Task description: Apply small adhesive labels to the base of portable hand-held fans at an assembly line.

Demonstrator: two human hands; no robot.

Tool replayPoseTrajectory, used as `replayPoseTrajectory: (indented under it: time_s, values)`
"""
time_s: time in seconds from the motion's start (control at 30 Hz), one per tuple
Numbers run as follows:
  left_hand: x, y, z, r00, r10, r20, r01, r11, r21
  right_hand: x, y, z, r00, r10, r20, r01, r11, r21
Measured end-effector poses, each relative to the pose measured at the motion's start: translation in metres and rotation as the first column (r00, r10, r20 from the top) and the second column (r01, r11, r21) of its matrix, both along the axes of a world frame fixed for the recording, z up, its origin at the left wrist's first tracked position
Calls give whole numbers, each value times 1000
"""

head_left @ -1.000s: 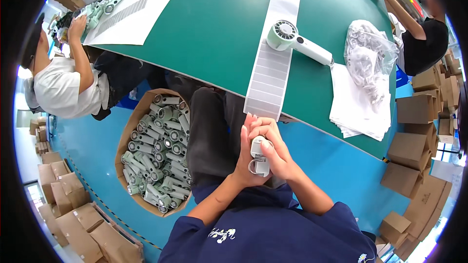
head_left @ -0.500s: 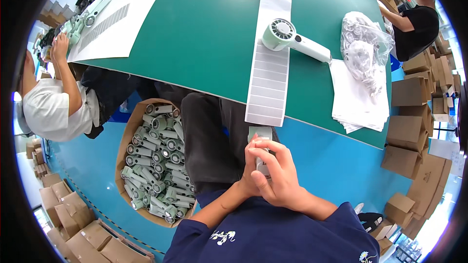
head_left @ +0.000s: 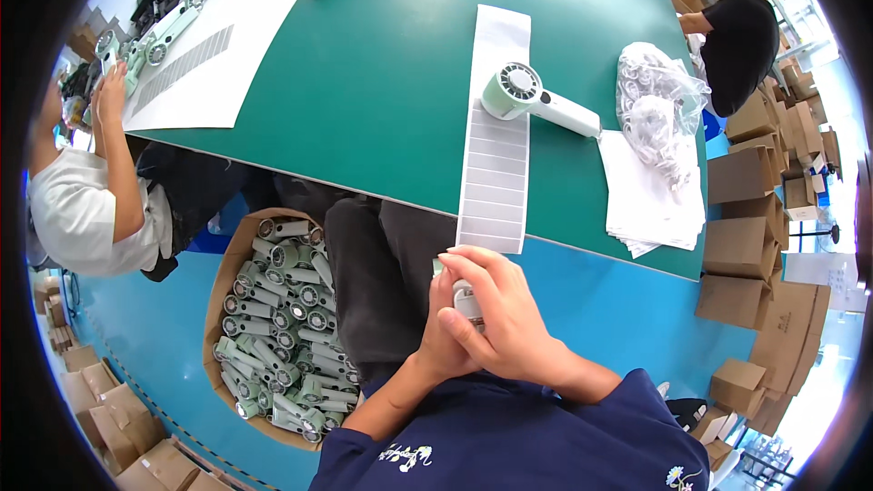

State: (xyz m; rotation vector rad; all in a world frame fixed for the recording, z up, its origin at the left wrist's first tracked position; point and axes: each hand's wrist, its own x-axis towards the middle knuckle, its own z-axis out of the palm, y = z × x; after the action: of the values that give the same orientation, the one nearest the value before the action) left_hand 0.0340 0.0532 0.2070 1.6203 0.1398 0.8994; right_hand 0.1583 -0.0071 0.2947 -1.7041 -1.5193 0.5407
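Observation:
Both hands come together above my lap, just off the table's front edge. Between them is a pale green and white thing [head_left: 467, 303], apparently a handheld fan, mostly covered by my fingers. My left hand [head_left: 440, 332] cups it from the left side. Over its top and right side curl the fingers of my right hand [head_left: 506, 314], with the thumb pressed near the front. On the table beyond, another handheld fan [head_left: 568, 113] rests with its round head on a strip of silver-grey labels [head_left: 494, 186].
A bag of white cords [head_left: 657, 91] lies on white papers [head_left: 650, 209] at the table's right. Left of my legs stands a carton [head_left: 216, 309] full of fans. A co-worker [head_left: 95, 191] sits at the left beside a label sheet [head_left: 245, 45]; another person [head_left: 741, 45] stands far right.
My hands have shifted slightly left and closed further over the held thing, hiding its green end. The view has moved a little. The left co-worker now raises a fan.

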Motion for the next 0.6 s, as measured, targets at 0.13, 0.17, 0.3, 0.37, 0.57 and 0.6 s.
replayPoseTrajectory:
  time_s: [0.13,0.17,0.3,0.37,0.57,0.6]
  values:
    - [7,-15,-26,974,225,-6,-224,974,34,4,-8,-17,985,-37,-167,53,994,94]
    - [8,-19,-28,968,250,35,-250,968,-22,9,-9,-22,978,-43,-206,74,986,146]
    - [11,-16,-29,961,276,17,-276,960,44,62,-10,-35,918,-388,81,353,894,277]
    - [16,-14,-28,970,240,34,-238,970,-37,84,-7,-39,898,-277,343,244,960,136]
    - [21,-15,-31,966,250,61,-253,967,38,97,24,-43,805,-36,592,102,992,-78]
    - [21,-16,-33,964,258,63,-261,965,41,100,30,-42,801,-39,598,110,990,-83]
